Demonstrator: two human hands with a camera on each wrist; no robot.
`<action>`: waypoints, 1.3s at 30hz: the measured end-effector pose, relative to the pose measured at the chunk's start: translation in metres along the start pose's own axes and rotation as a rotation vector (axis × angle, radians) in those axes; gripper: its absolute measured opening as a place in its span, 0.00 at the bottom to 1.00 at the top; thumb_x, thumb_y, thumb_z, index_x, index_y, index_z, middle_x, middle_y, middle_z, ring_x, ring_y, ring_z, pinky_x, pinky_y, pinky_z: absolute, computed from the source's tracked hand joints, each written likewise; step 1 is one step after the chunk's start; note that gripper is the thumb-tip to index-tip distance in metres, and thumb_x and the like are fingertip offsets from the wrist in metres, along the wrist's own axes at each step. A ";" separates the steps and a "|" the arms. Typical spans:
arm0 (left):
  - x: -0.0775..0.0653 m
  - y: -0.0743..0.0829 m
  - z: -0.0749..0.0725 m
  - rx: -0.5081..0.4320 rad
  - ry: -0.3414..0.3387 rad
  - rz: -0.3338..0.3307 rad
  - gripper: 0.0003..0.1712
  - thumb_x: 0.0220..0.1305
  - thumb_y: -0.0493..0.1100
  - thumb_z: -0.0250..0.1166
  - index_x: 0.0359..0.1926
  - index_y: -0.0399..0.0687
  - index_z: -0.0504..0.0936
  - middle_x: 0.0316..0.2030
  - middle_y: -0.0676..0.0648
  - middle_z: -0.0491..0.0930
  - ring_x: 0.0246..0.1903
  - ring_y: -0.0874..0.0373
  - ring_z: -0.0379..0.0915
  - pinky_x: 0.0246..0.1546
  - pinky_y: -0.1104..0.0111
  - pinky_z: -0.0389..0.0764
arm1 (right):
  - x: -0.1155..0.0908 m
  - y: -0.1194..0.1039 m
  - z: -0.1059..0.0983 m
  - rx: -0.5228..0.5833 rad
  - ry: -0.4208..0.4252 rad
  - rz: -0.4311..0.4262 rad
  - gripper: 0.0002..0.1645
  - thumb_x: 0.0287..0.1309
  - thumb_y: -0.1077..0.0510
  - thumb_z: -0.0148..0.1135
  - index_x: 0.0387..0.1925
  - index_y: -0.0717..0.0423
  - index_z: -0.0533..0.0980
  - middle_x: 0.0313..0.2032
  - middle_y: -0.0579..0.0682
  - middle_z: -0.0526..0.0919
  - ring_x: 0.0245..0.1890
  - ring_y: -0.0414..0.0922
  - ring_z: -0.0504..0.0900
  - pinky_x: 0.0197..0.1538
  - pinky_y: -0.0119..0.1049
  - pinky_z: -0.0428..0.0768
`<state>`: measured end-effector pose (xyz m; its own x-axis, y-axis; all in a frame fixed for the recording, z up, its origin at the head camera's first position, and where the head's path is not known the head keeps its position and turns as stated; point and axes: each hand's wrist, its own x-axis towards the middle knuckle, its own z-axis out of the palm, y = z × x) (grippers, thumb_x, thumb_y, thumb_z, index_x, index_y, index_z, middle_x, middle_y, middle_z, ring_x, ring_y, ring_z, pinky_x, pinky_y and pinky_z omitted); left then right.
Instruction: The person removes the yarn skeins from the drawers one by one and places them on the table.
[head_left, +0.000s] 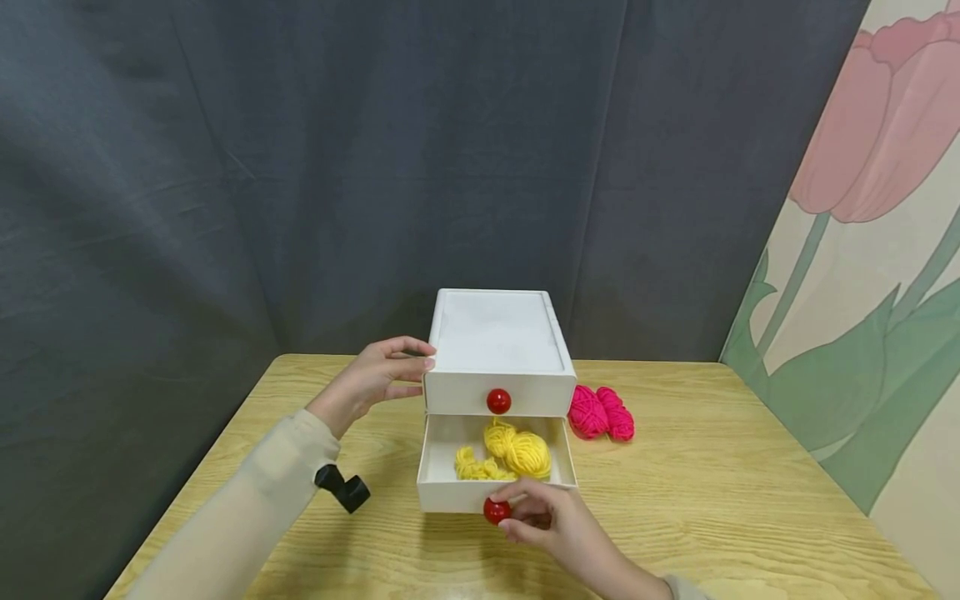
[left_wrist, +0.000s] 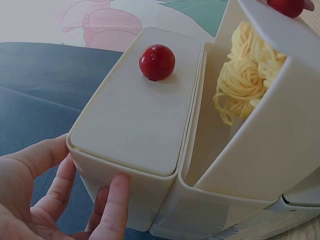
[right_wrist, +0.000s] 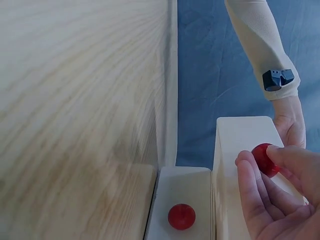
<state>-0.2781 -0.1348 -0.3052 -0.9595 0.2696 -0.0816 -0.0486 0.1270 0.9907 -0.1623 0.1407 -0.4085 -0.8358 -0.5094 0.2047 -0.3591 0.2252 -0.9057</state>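
A white drawer cabinet (head_left: 498, 333) stands on the table with a drawer (head_left: 442, 467) pulled out below the shut top one. Inside that drawer lies a skein of yellow yarn (head_left: 525, 454) with a loose tail. My right hand (head_left: 558, 525) pinches the pulled-out drawer's red round knob (head_left: 496, 511) between thumb and fingers. On the cabinet's left side, my left hand (head_left: 375, 375) rests its fingertips near the top front edge, fingers extended. The top drawer's red knob (left_wrist: 157, 62) is untouched. Low down, another shut drawer with a red knob (right_wrist: 181, 216) shows in the right wrist view.
Pink yarn (head_left: 600, 412) lies on the wooden table (head_left: 712, 467) just right of the cabinet. A dark curtain (head_left: 450, 167) hangs behind, and a wall painted with tulips (head_left: 862, 292) borders the right side.
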 end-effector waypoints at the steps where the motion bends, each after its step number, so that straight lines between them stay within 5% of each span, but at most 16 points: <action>1: 0.000 0.000 0.000 0.001 -0.001 0.000 0.16 0.65 0.40 0.64 0.53 0.43 0.75 0.46 0.45 0.79 0.40 0.56 0.80 0.50 0.58 0.82 | -0.001 0.000 0.000 -0.012 0.002 -0.013 0.15 0.57 0.62 0.67 0.48 0.55 0.78 0.41 0.55 0.86 0.34 0.39 0.85 0.37 0.31 0.85; 20: 0.000 0.000 0.000 0.005 0.003 -0.001 0.16 0.65 0.40 0.64 0.53 0.43 0.75 0.45 0.45 0.78 0.39 0.56 0.79 0.50 0.58 0.82 | -0.017 0.001 0.003 -0.070 -0.033 -0.082 0.16 0.60 0.56 0.65 0.48 0.55 0.78 0.39 0.54 0.86 0.34 0.35 0.84 0.37 0.30 0.84; 39: 0.000 0.001 0.000 0.004 -0.004 -0.004 0.16 0.65 0.40 0.64 0.53 0.44 0.75 0.45 0.46 0.78 0.40 0.56 0.78 0.49 0.60 0.82 | -0.023 -0.001 0.005 -0.024 -0.094 0.068 0.14 0.61 0.56 0.64 0.48 0.53 0.78 0.42 0.53 0.87 0.34 0.33 0.82 0.39 0.26 0.82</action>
<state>-0.2781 -0.1347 -0.3047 -0.9582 0.2729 -0.0856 -0.0511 0.1314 0.9900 -0.1411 0.1482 -0.4142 -0.8162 -0.5679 0.1065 -0.3138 0.2809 -0.9070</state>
